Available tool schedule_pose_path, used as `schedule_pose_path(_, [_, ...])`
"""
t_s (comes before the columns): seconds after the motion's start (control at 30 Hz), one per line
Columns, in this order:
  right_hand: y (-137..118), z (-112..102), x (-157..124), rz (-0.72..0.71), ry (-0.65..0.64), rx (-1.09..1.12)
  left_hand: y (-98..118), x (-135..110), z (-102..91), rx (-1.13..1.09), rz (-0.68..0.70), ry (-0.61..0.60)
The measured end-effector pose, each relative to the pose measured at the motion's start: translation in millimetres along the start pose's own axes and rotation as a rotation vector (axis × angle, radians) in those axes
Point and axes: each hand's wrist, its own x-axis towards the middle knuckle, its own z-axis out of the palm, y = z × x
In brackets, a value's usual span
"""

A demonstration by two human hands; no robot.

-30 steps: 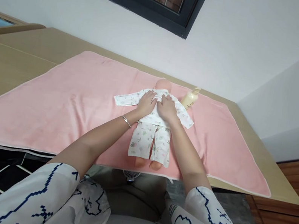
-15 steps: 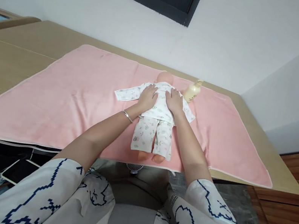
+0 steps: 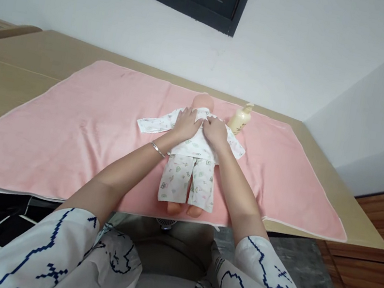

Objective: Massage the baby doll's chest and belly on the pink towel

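clothed doll (image 3: 196,148) directly beneath the fingers (image 3: 185,114)

I see baby doll (image 3: 197,147) lying flat, lengthwise on pink towel (image 3: 49,135), near its near edge. Smooth, bald, pinkish head (image 3: 203,102) at far end, bare feet (image 3: 174,208) at near end; I can't tell whether face-up or face-down. White printed pajama top (image 3: 192,151), upper part partly hidden from me; left sleeve (image 3: 154,124) stretched out sideways, right sleeve (image 3: 236,146) slanting toward near right. Matching trousers (image 3: 176,178), legs straight, slightly parted.
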Motion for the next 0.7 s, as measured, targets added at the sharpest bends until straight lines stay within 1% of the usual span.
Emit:
schedule_pose_path(0.13, [21.0, 14.5, 14.4, -0.036, 0.022, 0.073, 9.8, -10.4, -5.1, 0.092, 0.118, -0.006])
schedule_pose_path(0.23, [26.2, 20.3, 17.5, -0.003, -0.008, 0.067, 14.0, -14.0, -6.7, 0.091, 0.143, 0.002])
schedule_pose_path(0.3, [23.0, 19.5, 15.4, 0.002, -0.012, 0.043, 12.5, -12.4, -7.3, 0.066, 0.100, -0.015])
schedule_pose_path(0.4, [9.8, 12.6, 7.8, -0.027, -0.006, -0.029, 6.1, -4.9, -10.0, 0.025, 0.006, -0.125])
schedule_pose_path(0.47, [-1.0, 6.5, 2.2, -0.007, -0.029, -0.090, 1.8, 1.7, -12.7, 0.005, -0.023, -0.192])
schedule_pose_path(0.5, [-5.6, 3.8, 0.1, 0.012, -0.043, -0.119, 0.3, 4.7, -13.8, -0.001, -0.021, -0.201])
schedule_pose_path(0.6, [-12.3, -1.9, -0.6, 0.050, -0.065, -0.159, -1.4, 10.5, -13.8, -0.015, 0.006, -0.151])
schedule_pose_path(0.7, [-7.0, -3.4, 8.6, 0.062, -0.091, -0.110, 0.1, 10.0, -9.5, 0.002, 0.022, -0.055])
